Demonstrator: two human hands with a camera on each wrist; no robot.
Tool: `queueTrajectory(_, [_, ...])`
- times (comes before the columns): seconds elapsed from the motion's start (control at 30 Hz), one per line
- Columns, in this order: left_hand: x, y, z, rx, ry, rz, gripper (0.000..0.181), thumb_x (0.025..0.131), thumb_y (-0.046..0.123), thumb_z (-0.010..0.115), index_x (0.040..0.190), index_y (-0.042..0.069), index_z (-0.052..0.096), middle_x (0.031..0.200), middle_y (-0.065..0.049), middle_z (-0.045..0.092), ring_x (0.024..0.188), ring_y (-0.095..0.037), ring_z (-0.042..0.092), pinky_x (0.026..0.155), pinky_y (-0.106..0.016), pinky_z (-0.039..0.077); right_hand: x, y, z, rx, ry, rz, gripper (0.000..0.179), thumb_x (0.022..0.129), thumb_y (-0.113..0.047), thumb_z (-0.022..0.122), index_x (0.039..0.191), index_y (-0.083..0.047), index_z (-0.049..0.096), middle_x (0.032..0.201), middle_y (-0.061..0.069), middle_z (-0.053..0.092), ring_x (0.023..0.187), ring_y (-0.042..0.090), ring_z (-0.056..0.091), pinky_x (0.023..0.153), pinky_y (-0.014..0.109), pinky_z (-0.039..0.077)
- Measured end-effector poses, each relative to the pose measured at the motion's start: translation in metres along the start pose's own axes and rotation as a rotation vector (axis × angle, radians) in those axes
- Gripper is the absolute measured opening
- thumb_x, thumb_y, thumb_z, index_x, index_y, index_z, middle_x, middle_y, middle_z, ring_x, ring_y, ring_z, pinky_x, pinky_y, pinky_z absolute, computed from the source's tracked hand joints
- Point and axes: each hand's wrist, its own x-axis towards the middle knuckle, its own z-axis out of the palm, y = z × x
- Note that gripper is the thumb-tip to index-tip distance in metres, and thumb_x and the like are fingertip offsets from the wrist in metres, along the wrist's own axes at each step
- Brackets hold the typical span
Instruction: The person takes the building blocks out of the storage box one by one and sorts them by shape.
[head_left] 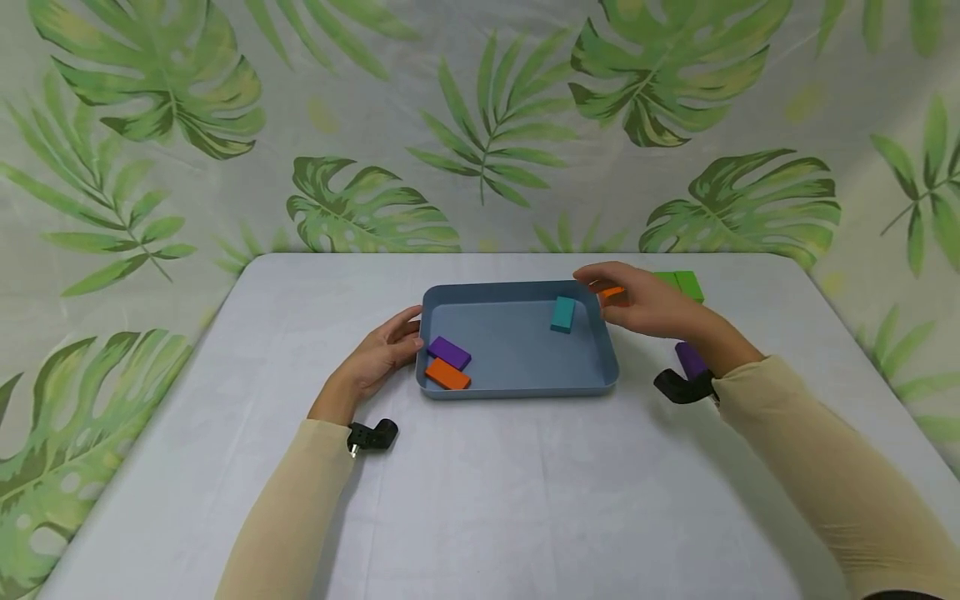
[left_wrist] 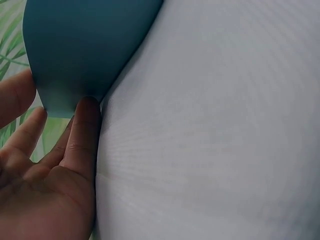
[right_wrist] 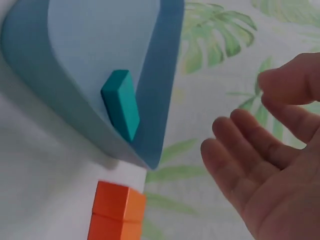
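Note:
A blue-grey tray (head_left: 517,392) lies on the white table. My left hand (head_left: 380,358) touches the tray's left wall with its fingertips, the fingers nearly straight in the left wrist view. Inside the tray's near left corner, a purple block (head_left: 450,353) lies beside an orange block (head_left: 447,374). Toward the far right inside it sits a teal block (head_left: 562,314). Above the tray's right edge hovers my right hand (head_left: 648,302), holding nothing, its fingers loosely bent and apart. Orange blocks (right_wrist: 112,210) stand just outside the tray, partly hidden behind the right hand in the head view.
Green blocks (head_left: 681,284) lie at the far right of the table, partly behind the right hand. A purple block (head_left: 690,360) shows beside the right wrist, partly covered by the black wrist camera (head_left: 684,386). A leaf-patterned cloth (head_left: 487,125) hangs behind the table.

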Motion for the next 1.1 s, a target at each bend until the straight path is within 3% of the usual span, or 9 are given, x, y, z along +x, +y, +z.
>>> queueTrajectory(0.07, [0.0,0.0,0.0,0.0,-0.002,0.001,0.068,0.101,0.006,0.052,0.16,0.021,0.022,0.164,-0.015,0.026,0.15,-0.031,0.03,0.124,-0.05,0.027,0.009,-0.001,0.005,-0.047,-0.014,0.009,0.055,0.094,0.003,0.051,0.148,-0.004,0.04,0.151,0.02,0.043,0.136,0.04,0.045,0.109,0.058,0.042])
queueTrajectory(0.27, [0.0,-0.001,-0.001,0.005,-0.006,0.008,0.068,0.101,0.006,0.051,0.16,0.022,0.021,0.163,-0.015,0.025,0.149,-0.031,0.03,0.123,-0.05,0.027,0.039,-0.006,0.025,-0.287,-0.056,0.031,0.054,0.092,-0.004,0.056,0.144,0.001,0.045,0.146,0.022,0.048,0.131,0.039,0.05,0.108,0.055,0.044])
queueTrajectory(0.5, [0.0,-0.001,-0.001,0.007,-0.012,0.022,0.068,0.101,0.006,0.052,0.16,0.021,0.021,0.163,-0.015,0.026,0.15,-0.031,0.031,0.123,-0.05,0.029,0.066,-0.006,0.04,-0.494,-0.122,0.181,0.056,0.088,-0.007,0.061,0.143,0.001,0.049,0.14,0.026,0.049,0.121,0.039,0.053,0.101,0.052,0.048])
queueTrajectory(0.63, [0.0,-0.001,-0.001,0.003,-0.017,0.022,0.068,0.101,0.005,0.051,0.16,0.02,0.02,0.164,-0.015,0.025,0.15,-0.031,0.03,0.123,-0.05,0.028,0.075,-0.006,0.046,-0.578,-0.177,0.243,0.058,0.088,-0.008,0.06,0.144,0.001,0.047,0.143,0.028,0.047,0.122,0.039,0.053,0.103,0.053,0.048])
queueTrajectory(0.87, [-0.001,-0.002,0.0,-0.002,-0.023,0.025,0.068,0.101,0.005,0.051,0.16,0.02,0.02,0.163,-0.015,0.026,0.15,-0.031,0.03,0.123,-0.05,0.028,0.08,-0.007,0.051,-0.627,-0.251,0.349,0.064,0.09,-0.011,0.061,0.149,-0.003,0.041,0.155,0.027,0.033,0.124,0.04,0.053,0.106,0.056,0.046])
queueTrajectory(1.0, [0.0,-0.002,-0.001,-0.001,-0.024,0.026,0.068,0.101,0.004,0.051,0.16,0.02,0.02,0.164,-0.015,0.026,0.15,-0.031,0.03,0.123,-0.05,0.027,0.08,-0.001,0.052,-0.606,-0.228,0.341,0.063,0.088,-0.009,0.063,0.148,-0.002,0.043,0.152,0.028,0.034,0.113,0.037,0.055,0.099,0.05,0.051])
queueTrajectory(1.1, [0.0,-0.002,-0.002,-0.006,-0.021,0.023,0.069,0.101,0.004,0.051,0.16,0.02,0.02,0.163,-0.015,0.026,0.15,-0.031,0.03,0.123,-0.05,0.027,0.081,0.003,0.053,-0.568,-0.209,0.323,0.06,0.087,-0.006,0.062,0.145,-0.004,0.046,0.151,0.028,0.036,0.115,0.037,0.053,0.102,0.05,0.05])
